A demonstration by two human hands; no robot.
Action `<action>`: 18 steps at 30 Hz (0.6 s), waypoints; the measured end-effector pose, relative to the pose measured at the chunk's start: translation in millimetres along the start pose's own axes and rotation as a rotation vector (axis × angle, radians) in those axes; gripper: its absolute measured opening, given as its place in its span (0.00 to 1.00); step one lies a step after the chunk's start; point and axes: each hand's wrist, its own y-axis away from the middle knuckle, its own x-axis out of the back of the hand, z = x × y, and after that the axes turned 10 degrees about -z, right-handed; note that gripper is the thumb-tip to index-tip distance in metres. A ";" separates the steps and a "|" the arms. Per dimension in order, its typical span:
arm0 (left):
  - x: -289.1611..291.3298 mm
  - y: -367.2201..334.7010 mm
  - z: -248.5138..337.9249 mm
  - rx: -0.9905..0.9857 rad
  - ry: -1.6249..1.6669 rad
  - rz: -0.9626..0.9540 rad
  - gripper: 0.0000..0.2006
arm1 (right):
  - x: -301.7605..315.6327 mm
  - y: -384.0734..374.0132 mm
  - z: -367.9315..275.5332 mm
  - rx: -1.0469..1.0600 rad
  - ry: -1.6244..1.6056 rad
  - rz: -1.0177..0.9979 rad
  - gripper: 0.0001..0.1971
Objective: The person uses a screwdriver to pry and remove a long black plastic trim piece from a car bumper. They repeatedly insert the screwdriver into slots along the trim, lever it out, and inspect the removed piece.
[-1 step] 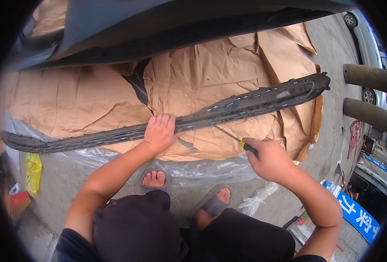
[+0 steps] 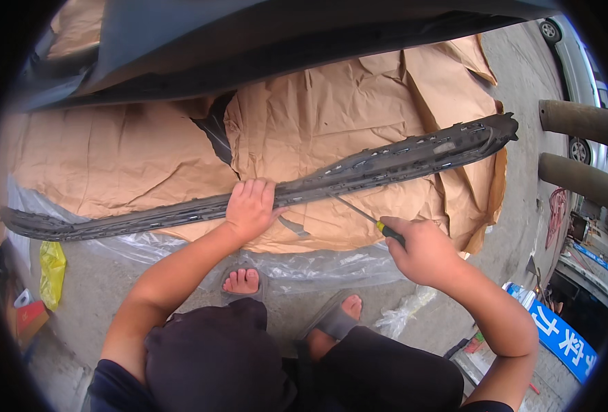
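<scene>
A long black plastic car trim piece (image 2: 386, 165), lined with small clips and slots, lies slantwise across brown paper. Its right end is wider and reaches farther away than its left end. My left hand (image 2: 250, 207) is closed around the middle of the trim, fingers over its far side. In my right hand (image 2: 424, 250) is a screwdriver (image 2: 392, 232) with a dark green and yellow handle. The thin shaft points up and left, and its tip meets the near edge of the trim, just right of my left hand.
Wrinkled brown paper (image 2: 311, 103) and clear plastic sheeting (image 2: 317, 271) cover the ground. A large dark panel (image 2: 249, 51) overhangs the far side. Yellow plastic bag (image 2: 52, 275) lies left; two thick posts (image 2: 578, 180), a blue sign (image 2: 561, 336) and a parked car (image 2: 575, 62) are right.
</scene>
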 end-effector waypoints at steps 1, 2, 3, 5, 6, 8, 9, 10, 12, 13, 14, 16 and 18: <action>1.2 -0.2 0.3 0.003 0.005 -0.008 0.35 | -2.4 0.8 -0.1 -0.003 -0.004 0.002 0.21; 2.7 -0.8 0.7 0.005 0.010 -0.014 0.35 | -4.7 1.5 0.2 0.002 -0.010 0.011 0.21; 4.7 -1.7 1.4 0.011 0.015 -0.021 0.35 | -6.1 2.1 0.7 0.008 -0.015 0.022 0.21; 10.3 -4.2 3.3 0.019 0.026 -0.033 0.35 | -7.0 3.0 2.1 0.017 -0.013 0.028 0.21; 14.0 -6.2 4.5 0.039 0.022 -0.075 0.35 | -6.1 2.9 3.1 0.020 -0.005 0.024 0.20; 23.1 -9.9 8.4 0.073 0.025 -0.156 0.35 | -2.6 2.1 4.9 0.020 0.011 0.015 0.20; 27.8 -13.2 10.4 0.095 0.021 -0.206 0.36 | -0.1 1.2 5.6 0.018 0.019 0.010 0.20; 32.5 -17.4 12.2 0.117 0.016 -0.257 0.36 | 2.6 0.2 6.1 0.017 0.027 0.005 0.20; 42.2 -24.4 18.0 0.122 -0.013 -0.287 0.37 | 8.5 -2.9 6.4 0.039 0.005 0.028 0.19; 46.0 -27.8 21.7 0.108 -0.036 -0.263 0.37 | 11.3 -4.6 6.1 0.051 -0.003 0.039 0.19; 48.8 -31.5 26.0 0.089 -0.046 -0.221 0.37 | 14.1 -6.1 5.5 0.051 -0.002 0.037 0.18; 50.4 -40.2 33.5 0.023 -0.057 -0.120 0.37 | 19.6 -8.3 4.0 0.024 0.001 0.011 0.18; 45.6 -52.4 39.1 -0.024 -0.025 -0.110 0.38 | 26.0 -7.9 2.7 0.006 -0.035 -0.016 0.19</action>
